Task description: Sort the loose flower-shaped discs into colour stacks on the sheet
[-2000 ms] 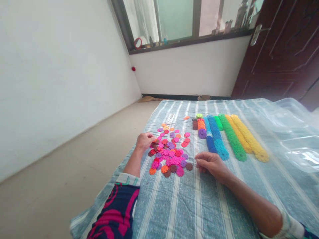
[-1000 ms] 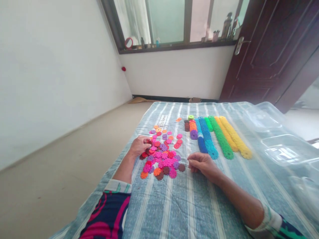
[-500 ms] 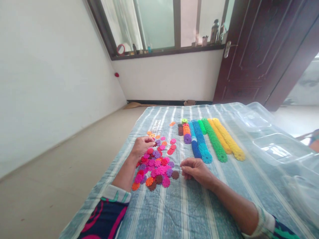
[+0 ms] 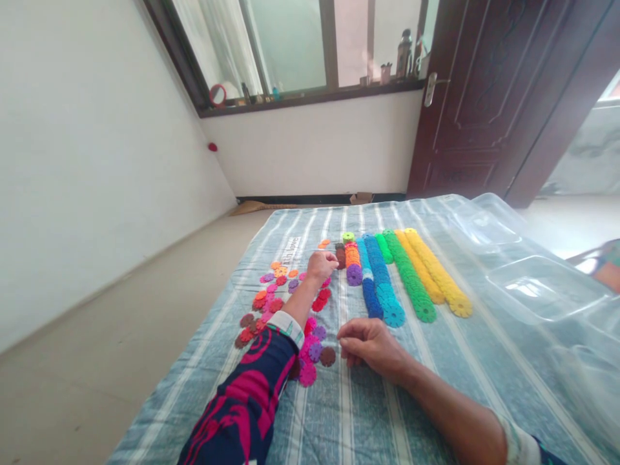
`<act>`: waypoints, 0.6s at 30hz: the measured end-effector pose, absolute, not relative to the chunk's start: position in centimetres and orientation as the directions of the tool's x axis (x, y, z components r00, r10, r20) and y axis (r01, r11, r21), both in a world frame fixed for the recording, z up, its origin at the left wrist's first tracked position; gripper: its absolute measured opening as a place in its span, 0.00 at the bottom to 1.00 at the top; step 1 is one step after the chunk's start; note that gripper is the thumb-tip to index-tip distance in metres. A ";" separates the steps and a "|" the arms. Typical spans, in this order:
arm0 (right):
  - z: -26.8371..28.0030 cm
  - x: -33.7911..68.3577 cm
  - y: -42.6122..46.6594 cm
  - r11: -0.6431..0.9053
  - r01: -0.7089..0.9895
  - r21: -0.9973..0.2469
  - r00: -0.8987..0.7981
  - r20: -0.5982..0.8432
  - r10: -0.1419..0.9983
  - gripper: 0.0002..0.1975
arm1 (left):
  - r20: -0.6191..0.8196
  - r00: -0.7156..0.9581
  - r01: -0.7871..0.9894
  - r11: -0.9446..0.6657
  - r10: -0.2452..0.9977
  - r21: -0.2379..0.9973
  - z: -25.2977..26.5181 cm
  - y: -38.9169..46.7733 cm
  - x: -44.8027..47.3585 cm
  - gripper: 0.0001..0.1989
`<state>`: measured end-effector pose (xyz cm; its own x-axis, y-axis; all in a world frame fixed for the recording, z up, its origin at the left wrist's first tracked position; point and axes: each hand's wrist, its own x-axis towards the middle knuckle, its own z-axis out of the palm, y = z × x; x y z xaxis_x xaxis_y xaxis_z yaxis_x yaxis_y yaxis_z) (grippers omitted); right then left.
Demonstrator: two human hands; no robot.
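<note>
Head view: nearest to me, the left sleeve (image 4: 242, 407) slants over the loose discs (image 4: 307, 374), pink, red, purple, orange and brown, hiding some. If that cuff sinks, I judge it could drag discs along. Beside them, near a single brown disc (image 4: 328, 356), the right hand (image 4: 371, 345) is poised at the striped cloth (image 4: 411, 433), fingers curled, thumb close; I cannot tell whether it pinches anything. Farther on, the left hand (image 4: 323, 265) is at the brown row (image 4: 341, 256), fingertips drawn narrow; whether they hold a disc or touch the row, I cannot tell. A nudge there could, I think, topple the row into the orange row (image 4: 352, 254) just beside it. Rightward lie blue rows (image 4: 382, 284), a green row (image 4: 410, 278) and yellow rows (image 4: 442, 278).

The cloth's left edge runs near the loose discs, with floor (image 4: 97, 361) beyond; a leftward sweep might spill some. Rightward, a stretch of cloth gives the right hand room before the see-through boxes (image 4: 547, 287). Past the far edge stands the wall (image 4: 310, 155).
</note>
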<state>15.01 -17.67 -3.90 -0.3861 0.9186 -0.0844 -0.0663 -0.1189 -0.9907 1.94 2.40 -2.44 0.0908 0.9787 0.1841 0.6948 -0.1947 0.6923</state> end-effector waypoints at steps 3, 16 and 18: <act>-4.0 15.0 -17.5 -0.118 -0.072 -0.990 -0.395 -0.080 0.915 0.09 | 0.193 0.098 0.763 -0.199 0.976 0.616 -2.5 2.6 2.3 0.06; -3.9 14.9 -17.4 -0.102 -0.087 -0.991 -0.407 -0.058 0.912 0.08 | 0.167 0.153 0.901 -0.207 0.974 0.381 -1.4 1.2 2.8 0.15; -3.9 14.9 -17.4 -0.099 -0.082 -0.992 -0.403 -0.058 0.913 0.08 | 0.167 0.201 0.907 -0.247 0.965 0.340 -1.2 1.3 2.9 0.18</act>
